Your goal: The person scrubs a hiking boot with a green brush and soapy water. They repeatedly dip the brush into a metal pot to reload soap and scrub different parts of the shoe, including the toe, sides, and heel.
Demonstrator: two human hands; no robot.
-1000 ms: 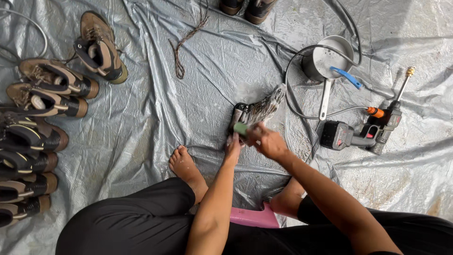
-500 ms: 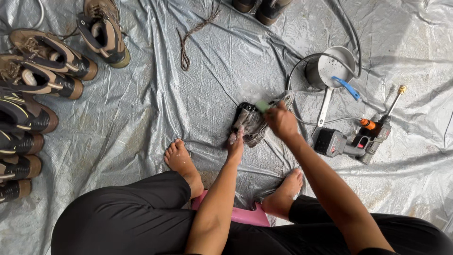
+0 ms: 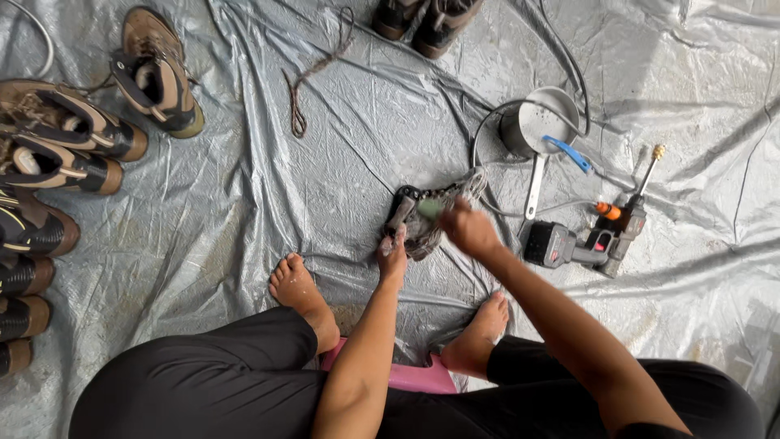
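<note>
On the grey tarp [image 3: 244, 211] between the person's bare feet, a dark, muddy boot [image 3: 418, 221] lies steadied at its near end by the left hand [image 3: 393, 254] while the right hand [image 3: 467, 228] grips a small green brush [image 3: 431, 209] against it; the boot looks stiff-soled, soft-sided and probably slippery, best held by the sole.

A crinkled, glossy silver plastic tarpaulin [image 3: 244, 211] is lying under everything. The brown leather boots [image 3: 73, 146] are looking matt and scuffed. The small metal saucepan [image 3: 536, 126] is shining dully beside a smooth grey plastic cordless sprayer [image 3: 581, 244].
</note>
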